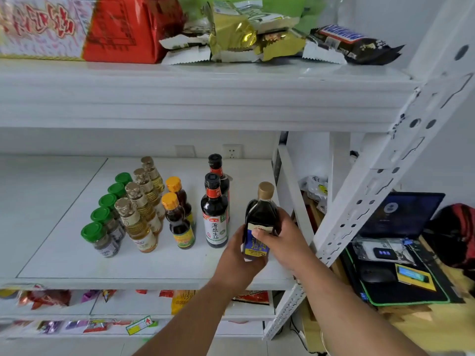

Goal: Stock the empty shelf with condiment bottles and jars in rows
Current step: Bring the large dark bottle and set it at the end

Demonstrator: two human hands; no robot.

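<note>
Dark glass filled your grip: the gold-capped bottle (261, 222) with the blue label stood upright between your two hands, at the front right of the white shelf (64, 263), just right of the two red-collared soy sauce bottles (215, 214). Whether its base touched the shelf or hung just above it, the head view did not show.

Your left hand (239, 260) cupped the bottle low from the near side, its fingers curled round the lower left of the label. Your right hand (281, 240) wrapped the body from the right, thumb laid across the top of the label and fingers hidden behind the glass. Both forearms reached up from the bottom edge, the left one rising steeply, the right one slanting in from the lower right, so that they met at the bottle.

To the left of your hands the rows stood: the orange-capped bottles (177, 219), then the pale oil bottles (140, 214) with gold tops, then the green-lidded jars (102, 227) farthest left, each row running front to back.

On the shelf above lay snack packets (231, 32). To the right, past the shelf post, a worktop (411, 322) carried a laptop (401, 214).
</note>
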